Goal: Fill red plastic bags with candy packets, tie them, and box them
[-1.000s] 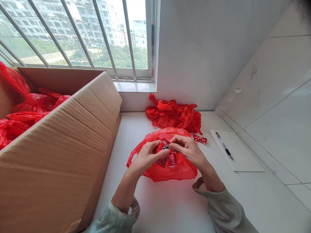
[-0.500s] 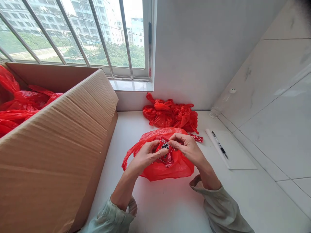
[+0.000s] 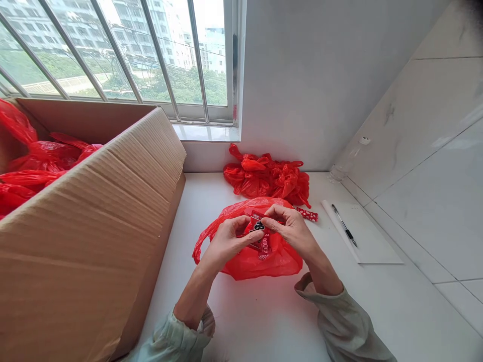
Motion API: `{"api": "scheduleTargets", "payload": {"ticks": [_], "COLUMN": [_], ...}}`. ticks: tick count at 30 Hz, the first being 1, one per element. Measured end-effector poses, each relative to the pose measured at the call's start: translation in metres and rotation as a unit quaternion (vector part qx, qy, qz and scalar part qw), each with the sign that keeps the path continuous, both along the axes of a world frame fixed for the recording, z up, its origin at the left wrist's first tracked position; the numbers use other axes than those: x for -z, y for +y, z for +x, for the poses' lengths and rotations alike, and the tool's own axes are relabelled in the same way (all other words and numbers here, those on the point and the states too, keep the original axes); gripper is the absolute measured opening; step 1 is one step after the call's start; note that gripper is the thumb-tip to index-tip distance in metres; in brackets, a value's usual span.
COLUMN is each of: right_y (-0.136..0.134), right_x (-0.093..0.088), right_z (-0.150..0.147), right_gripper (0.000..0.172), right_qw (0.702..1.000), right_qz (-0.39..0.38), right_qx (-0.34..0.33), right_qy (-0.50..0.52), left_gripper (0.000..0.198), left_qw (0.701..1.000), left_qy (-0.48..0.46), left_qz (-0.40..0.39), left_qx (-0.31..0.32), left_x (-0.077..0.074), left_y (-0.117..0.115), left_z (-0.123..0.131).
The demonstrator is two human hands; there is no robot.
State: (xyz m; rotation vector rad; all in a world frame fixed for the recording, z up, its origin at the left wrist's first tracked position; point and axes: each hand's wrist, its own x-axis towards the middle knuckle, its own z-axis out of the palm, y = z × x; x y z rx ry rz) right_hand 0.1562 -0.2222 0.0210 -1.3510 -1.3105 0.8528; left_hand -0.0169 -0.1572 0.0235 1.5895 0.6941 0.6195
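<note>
Between my two hands is a small red packet (image 3: 258, 226) with black-and-white lettering. My left hand (image 3: 230, 239) pinches its left side with thumb and fingers. On its upper right side, my right hand (image 3: 285, 226) grips it the same way. Beneath both hands an opened red plastic bag (image 3: 249, 271) lies spread on the white table, one handle loop out to the left. Another red packet (image 3: 264, 249) with a dotted end shows just below the held one, over the bag. A red patterned packet (image 3: 307, 214) lies beside the bag at the right.
A big cardboard box (image 3: 113, 201) holding red plastic bags (image 3: 49, 156) stands on the left. Knotted red bags (image 3: 267, 173) are heaped against the wall. To the right are white paper (image 3: 372, 241), a pen (image 3: 344, 226) and a clear bottle (image 3: 345, 161). Behind is a barred window (image 3: 151, 55).
The whole view has shifted slightly, with the surroundings a little further right. Both hands keep hold of the packet, which is turned slightly.
</note>
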Motion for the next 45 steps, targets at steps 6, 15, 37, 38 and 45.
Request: {"api": "scheduleTargets", "payload": {"ticks": [6,15,37,38,45], "right_y": [0.0005,-0.0002,-0.0006,-0.0006,-0.0008], "right_x": [-0.0005,-0.0005,-0.0015,-0.0019,-0.0027], "right_z": [-0.0041,-0.0009,-0.0024,-0.0024,-0.0037], "right_gripper": [0.020,0.020,0.020,0.020,0.023], "right_qw": [0.999,1.000,0.997,0.997,0.997], "right_qz": [-0.008,-0.005,0.010,0.011,0.012], "right_qx": [-0.021,0.004,0.041,0.043,0.031], "right_qy": [0.028,-0.024,-0.062,-0.064,-0.075], "left_gripper": [0.033,0.033,0.040,0.039,0.044], "left_qw": [0.998,1.000,1.000,0.999,0.998], "left_qy": [-0.028,-0.008,0.021,0.023,0.045], "left_qz": [-0.046,-0.001,-0.020,-0.021,0.033], "left_qx": [-0.025,-0.011,0.005,0.008,-0.021], "left_x": [0.0009,0.0010,0.0020,0.0023,0.0050], "left_y": [0.0029,0.0021,0.0051,0.0054,0.0059], "left_z": [-0.0023,-0.0005,-0.0052,-0.0055,-0.0041]}}
